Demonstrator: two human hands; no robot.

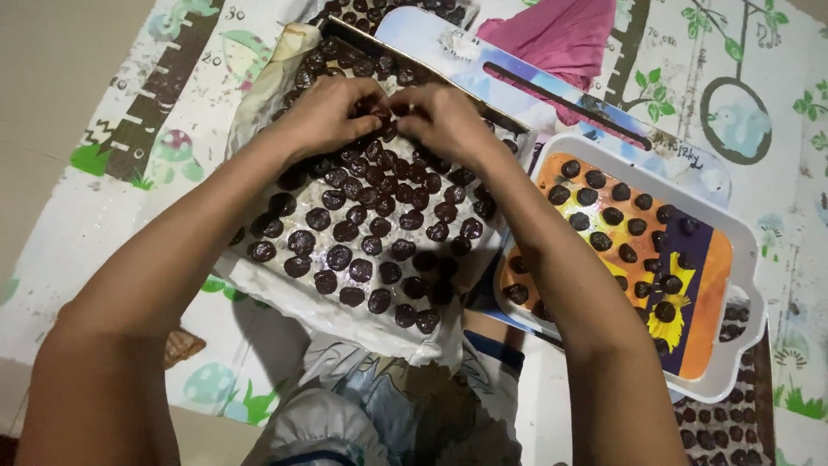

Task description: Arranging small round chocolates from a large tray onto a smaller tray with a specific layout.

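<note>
Both hands met over the far end of the paper-lined tray; the left hand and right hand pinched one dark dough ball among the rows; a white tray sat beside.

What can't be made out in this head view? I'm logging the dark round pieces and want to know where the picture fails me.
- Pieces pinched between left hand and right hand: fingers cover them.
- Paper-lined tray: its far rows lie under both hands.
- White tray with the orange picture: the right forearm hides its near-left corner.
- Dark tray at lower right: cut off by the frame edge.
- Pink cloth: cut off by the top edge.
</note>
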